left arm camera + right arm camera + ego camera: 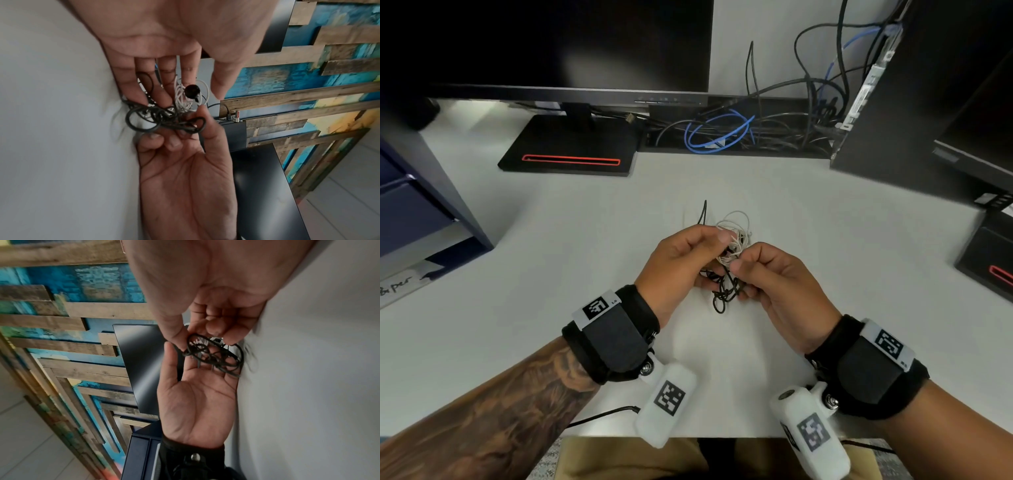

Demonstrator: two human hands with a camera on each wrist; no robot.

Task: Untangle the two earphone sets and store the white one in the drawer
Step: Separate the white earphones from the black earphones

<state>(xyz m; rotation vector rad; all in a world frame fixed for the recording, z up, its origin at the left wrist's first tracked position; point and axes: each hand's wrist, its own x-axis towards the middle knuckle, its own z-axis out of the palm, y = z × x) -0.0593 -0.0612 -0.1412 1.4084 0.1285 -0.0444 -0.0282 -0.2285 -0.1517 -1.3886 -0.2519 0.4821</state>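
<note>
From the head camera, the tangle (727, 260) sits between the two hands, just above the bench (825, 240), with the white cord (736, 222) looped on the far side of the tangle and the black cord (724, 294) hanging on the near side, toward the person. The left hand (681, 263) pinches the tangle from its left, the right hand (777, 284) from its right; both are equally near. The drawer unit (410, 209) stands well left of the tangle, so the left hand has the shorter way to it. The bench is bare on all sides of the tangle, giving room to pull the cords apart sideways.

From the left wrist, the left hand (168, 48) has fingers threaded through black loops (144, 120), and a black earbud (192, 91) lies against the white coil (180, 97). The right hand (185, 162) closes on the loops from below.

From the right wrist, the right hand (211, 308) grips the black loops (216, 356) with thumb and curled fingers; the left hand (197, 399) lies under the tangle, thumb raised. White strands barely show behind the black.
</note>
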